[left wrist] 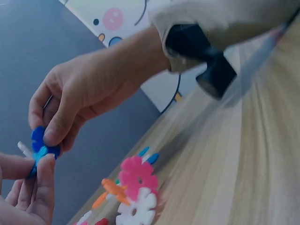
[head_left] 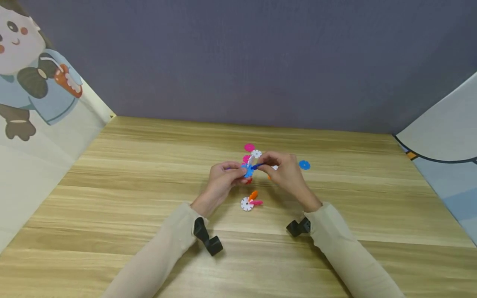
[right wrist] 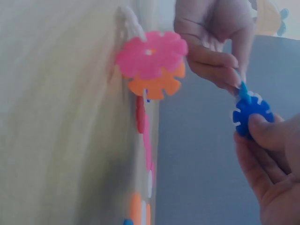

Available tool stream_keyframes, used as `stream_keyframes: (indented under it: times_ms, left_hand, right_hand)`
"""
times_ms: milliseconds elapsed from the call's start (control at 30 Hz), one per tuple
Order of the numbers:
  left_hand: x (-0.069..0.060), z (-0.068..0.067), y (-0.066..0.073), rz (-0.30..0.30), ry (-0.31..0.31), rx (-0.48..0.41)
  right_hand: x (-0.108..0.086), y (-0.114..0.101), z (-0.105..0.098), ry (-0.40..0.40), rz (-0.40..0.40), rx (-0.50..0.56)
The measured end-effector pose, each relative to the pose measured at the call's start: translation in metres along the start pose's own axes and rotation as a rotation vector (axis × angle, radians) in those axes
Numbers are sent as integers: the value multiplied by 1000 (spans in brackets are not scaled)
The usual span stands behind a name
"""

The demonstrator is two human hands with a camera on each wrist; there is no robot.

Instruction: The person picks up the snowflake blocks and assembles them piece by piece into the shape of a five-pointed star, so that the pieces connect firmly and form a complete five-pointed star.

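Note:
Above the table my left hand (head_left: 222,179) pinches a light blue notched disc (head_left: 247,170) between thumb and fingers. A white disc (left wrist: 24,149) sticks out beside it; whether it is joined to the light blue one I cannot tell. My right hand (head_left: 284,170) pinches a dark blue notched disc (right wrist: 251,116) by its edge. In the right wrist view the two blue discs meet, the light blue one edge-on against the dark one. Nearer me on the table stands a joined group of a white disc (head_left: 246,204), an orange disc (head_left: 253,195) and a pink disc (head_left: 257,203).
Loose discs lie beyond the hands, among them a pink disc (head_left: 249,147) and a white disc (head_left: 256,153). A red disc (head_left: 249,181) lies under the left fingers. Off to the right is another blue disc (head_left: 304,165). A grey partition (head_left: 246,62) borders the wooden table (head_left: 130,186).

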State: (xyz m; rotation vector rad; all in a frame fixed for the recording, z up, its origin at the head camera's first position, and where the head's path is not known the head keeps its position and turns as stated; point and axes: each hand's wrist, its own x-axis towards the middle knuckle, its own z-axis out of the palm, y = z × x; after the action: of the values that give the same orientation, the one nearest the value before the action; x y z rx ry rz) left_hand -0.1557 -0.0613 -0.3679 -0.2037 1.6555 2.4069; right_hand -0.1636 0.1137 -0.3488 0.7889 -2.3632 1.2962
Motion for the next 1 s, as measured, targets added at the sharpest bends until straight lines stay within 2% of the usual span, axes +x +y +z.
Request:
stream_keyframes:
  times_ms: [167,300,700,1000]
  left_hand:
    - [-5,4,0,31,40,-48]
    - [-7,6,2,59,49,-52]
    - [-2,-4,9,35,25,73]
    - [0,-13,17,54,28,124]
  right_hand:
    - [-2,1,6,13,-45,47]
    - [-3,1,6,23,-42,57]
    - [3,-3,0,-67,64,35]
    - [4,4,-13,-178,205,-87]
